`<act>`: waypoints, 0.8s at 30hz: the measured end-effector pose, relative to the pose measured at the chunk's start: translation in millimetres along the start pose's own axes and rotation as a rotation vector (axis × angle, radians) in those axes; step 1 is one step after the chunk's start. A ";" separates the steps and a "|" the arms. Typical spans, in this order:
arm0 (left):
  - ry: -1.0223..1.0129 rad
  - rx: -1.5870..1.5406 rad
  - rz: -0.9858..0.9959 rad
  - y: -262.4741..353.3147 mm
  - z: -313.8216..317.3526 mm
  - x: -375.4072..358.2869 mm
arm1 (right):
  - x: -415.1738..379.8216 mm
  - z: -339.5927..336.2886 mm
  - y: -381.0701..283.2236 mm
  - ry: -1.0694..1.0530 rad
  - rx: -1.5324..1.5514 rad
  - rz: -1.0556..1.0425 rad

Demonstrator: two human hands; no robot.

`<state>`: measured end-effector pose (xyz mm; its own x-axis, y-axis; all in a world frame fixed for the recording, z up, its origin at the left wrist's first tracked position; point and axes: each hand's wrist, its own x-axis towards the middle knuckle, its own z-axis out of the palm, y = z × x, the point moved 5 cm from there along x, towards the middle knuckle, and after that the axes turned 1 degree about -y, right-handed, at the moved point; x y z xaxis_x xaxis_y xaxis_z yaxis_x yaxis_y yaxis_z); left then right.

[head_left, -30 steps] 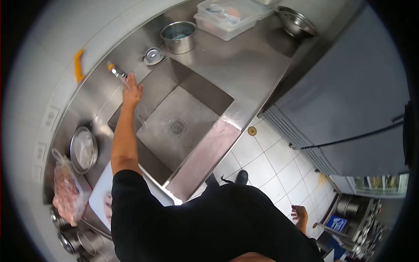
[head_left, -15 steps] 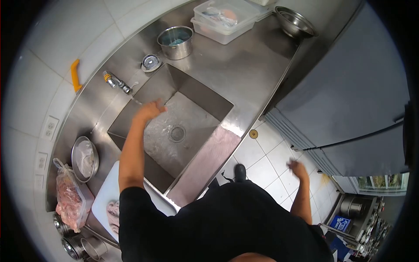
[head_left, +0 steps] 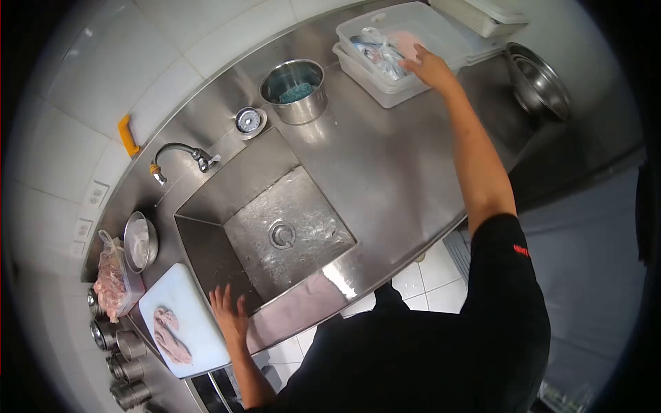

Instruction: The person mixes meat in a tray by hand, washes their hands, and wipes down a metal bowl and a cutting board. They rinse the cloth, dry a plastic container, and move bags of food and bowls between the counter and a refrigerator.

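My right hand [head_left: 428,67] reaches over the clear plastic container [head_left: 385,95] at the back of the counter, its thumb and fingers apart. Its fingertips are right beside a clear plastic bag [head_left: 379,54] lying in the container. Near the front left corner of the steel sink [head_left: 282,199], my left hand [head_left: 228,313] hovers with spread fingers and nothing in it. Left of that hand is a white cutting board [head_left: 196,313] bearing pieces of pale pink raw meat [head_left: 170,337]. The wet sink floor has a round drain [head_left: 281,235] in it.
A steel pot with a blue-green scrubber [head_left: 297,93] stands behind the sink, near a drain strainer [head_left: 249,122] and the faucet [head_left: 200,160]. Steel bowls [head_left: 537,82] stack at the right. A bowl [head_left: 141,241] and bagged meat [head_left: 111,286] sit at the left.
My right hand has risen from beside my body to the plastic container. My left hand has moved from over the sink to its front left corner. The view has shifted, showing the whole cutting board.
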<state>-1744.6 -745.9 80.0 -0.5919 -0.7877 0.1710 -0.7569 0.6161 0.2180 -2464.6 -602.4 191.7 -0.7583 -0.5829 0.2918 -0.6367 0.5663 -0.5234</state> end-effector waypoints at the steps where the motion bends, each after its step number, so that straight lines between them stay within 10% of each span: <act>1: 0.064 0.023 -0.058 6.2 -4.6 -22.8 | 23.6 12.5 3.1 -0.035 -0.035 0.034; 6: 0.138 0.112 -0.235 18.1 -3.0 -97.1 | 68.3 29.2 -41.2 -0.322 -0.399 0.094; 18: 0.282 -0.148 -0.370 41.7 -28.7 -80.4 | 133.8 -41.6 -24.9 0.170 -0.032 -0.026; 24: 0.324 -0.315 -0.190 58.7 -50.0 -26.0 | 14.2 -186.8 -91.0 0.392 0.017 -0.112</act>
<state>-1759.8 -689.3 136.5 -0.2969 -0.8764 0.3790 -0.6928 0.4709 0.5461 -2443.5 -553.3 393.0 -0.6824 -0.3725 0.6290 -0.7185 0.5002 -0.4833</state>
